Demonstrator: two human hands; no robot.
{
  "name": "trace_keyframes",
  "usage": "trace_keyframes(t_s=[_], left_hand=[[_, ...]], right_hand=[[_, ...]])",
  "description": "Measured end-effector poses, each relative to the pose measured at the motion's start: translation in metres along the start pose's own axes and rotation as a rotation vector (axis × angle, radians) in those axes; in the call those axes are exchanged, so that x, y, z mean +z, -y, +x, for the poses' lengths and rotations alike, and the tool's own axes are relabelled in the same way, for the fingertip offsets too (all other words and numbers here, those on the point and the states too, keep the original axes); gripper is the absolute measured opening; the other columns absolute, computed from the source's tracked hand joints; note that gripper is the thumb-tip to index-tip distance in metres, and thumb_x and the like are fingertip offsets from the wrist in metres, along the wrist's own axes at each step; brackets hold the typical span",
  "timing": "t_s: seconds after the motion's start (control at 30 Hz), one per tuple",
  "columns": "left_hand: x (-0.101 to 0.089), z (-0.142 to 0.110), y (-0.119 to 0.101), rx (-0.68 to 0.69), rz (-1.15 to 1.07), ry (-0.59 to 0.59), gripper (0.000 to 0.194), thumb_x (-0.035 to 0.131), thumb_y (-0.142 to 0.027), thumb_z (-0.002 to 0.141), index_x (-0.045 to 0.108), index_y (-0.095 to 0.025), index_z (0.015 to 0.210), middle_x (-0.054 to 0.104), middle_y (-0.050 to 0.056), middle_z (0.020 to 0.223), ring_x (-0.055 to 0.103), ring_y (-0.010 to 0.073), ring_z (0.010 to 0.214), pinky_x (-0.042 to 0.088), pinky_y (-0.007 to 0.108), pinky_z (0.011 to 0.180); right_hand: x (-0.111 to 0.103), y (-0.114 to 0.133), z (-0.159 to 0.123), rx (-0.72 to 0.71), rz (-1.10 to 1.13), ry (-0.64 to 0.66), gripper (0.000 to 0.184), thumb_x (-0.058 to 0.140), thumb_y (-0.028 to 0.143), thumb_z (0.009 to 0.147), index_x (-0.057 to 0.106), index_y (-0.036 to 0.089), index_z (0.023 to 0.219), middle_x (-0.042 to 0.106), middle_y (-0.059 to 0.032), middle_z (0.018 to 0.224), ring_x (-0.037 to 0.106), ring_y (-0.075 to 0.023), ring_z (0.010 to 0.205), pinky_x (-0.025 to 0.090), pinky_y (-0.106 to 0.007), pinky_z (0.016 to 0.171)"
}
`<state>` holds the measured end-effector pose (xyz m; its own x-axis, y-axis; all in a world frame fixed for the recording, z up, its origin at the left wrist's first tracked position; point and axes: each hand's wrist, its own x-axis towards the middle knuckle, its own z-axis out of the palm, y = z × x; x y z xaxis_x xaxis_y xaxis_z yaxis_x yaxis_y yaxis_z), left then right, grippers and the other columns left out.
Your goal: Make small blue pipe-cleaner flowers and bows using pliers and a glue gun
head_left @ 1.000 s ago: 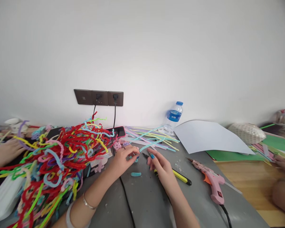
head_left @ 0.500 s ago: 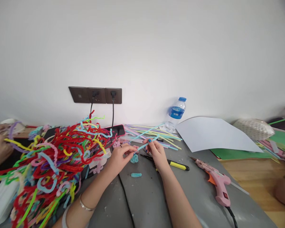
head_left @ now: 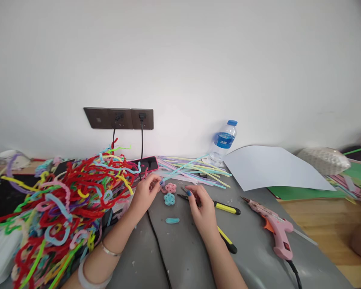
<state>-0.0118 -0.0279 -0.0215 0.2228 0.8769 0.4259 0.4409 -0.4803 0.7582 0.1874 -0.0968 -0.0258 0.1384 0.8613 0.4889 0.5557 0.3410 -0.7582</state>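
Observation:
My left hand (head_left: 147,192) is closed in a pinch at the near end of a light blue pipe cleaner (head_left: 183,168), which runs toward the pastel bundle. My right hand (head_left: 202,206), fingers loosely curled and apart, is over a pair of pliers with yellow-and-black handles (head_left: 228,208); its palm and wrist hide their middle. Whether the fingers touch the pliers cannot be made out. Between my hands lie a pink pipe-cleaner flower (head_left: 170,188) and a blue one (head_left: 169,199). A short folded blue piece (head_left: 172,220) rests nearer to me.
A tangled heap of coloured pipe cleaners (head_left: 87,192) fills the left side. Straight pastel stems (head_left: 213,178), a phone (head_left: 149,163) and a water bottle (head_left: 224,142) are by the wall. White paper (head_left: 276,168) and a pink glue gun (head_left: 279,230) lie right. A black cable (head_left: 158,249) crosses the table.
My right hand has let go of the light blue pipe cleaner and moved down over the pliers. My left hand has shifted left and up, uncovering the pink flower.

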Motion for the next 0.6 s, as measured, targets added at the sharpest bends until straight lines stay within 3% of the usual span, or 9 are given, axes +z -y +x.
trace_keyframes(t_s=[0.13, 0.27, 0.47, 0.6], left_hand=[[0.0, -0.002, -0.001, -0.077, -0.047, -0.016, 0.009, 0.045, -0.02, 0.088, 0.053, -0.02, 0.09, 0.064, -0.003, 0.066, 0.06, 0.0117, 0.053, 0.045, 0.022, 0.053], [0.004, -0.005, -0.004, -0.054, -0.055, 0.003, 0.008, 0.045, -0.02, 0.088, 0.052, -0.021, 0.089, 0.064, -0.002, 0.066, 0.062, 0.0132, 0.058, 0.044, 0.022, 0.055], [0.005, -0.005, -0.004, -0.031, -0.068, 0.004, 0.009, 0.045, -0.017, 0.087, 0.053, -0.021, 0.09, 0.064, -0.002, 0.066, 0.063, 0.0137, 0.06, 0.045, 0.024, 0.058], [0.004, -0.005, -0.004, -0.022, -0.035, 0.016, 0.008, 0.046, -0.018, 0.087, 0.053, -0.021, 0.088, 0.065, -0.002, 0.066, 0.063, 0.0141, 0.06, 0.045, 0.024, 0.057]], right_hand=[[-0.007, 0.001, -0.03, -0.053, -0.219, 0.049, 0.016, 0.045, 0.019, 0.092, 0.061, 0.022, 0.095, 0.062, -0.0071, 0.093, 0.059, -0.0221, 0.086, 0.047, -0.033, 0.074], [-0.01, 0.006, -0.049, -0.174, -0.455, 0.14, 0.019, 0.051, 0.02, 0.09, 0.067, 0.024, 0.1, 0.062, -0.0108, 0.115, 0.056, -0.0294, 0.107, 0.046, -0.044, 0.086], [-0.012, 0.013, -0.053, -0.222, -0.423, 0.195, 0.022, 0.05, 0.017, 0.09, 0.07, 0.027, 0.094, 0.062, -0.0086, 0.119, 0.055, -0.0285, 0.112, 0.047, -0.045, 0.088], [-0.01, 0.01, -0.054, -0.196, -0.403, 0.116, 0.021, 0.05, 0.018, 0.091, 0.069, 0.024, 0.085, 0.064, -0.0098, 0.112, 0.058, -0.028, 0.105, 0.047, -0.046, 0.086]])
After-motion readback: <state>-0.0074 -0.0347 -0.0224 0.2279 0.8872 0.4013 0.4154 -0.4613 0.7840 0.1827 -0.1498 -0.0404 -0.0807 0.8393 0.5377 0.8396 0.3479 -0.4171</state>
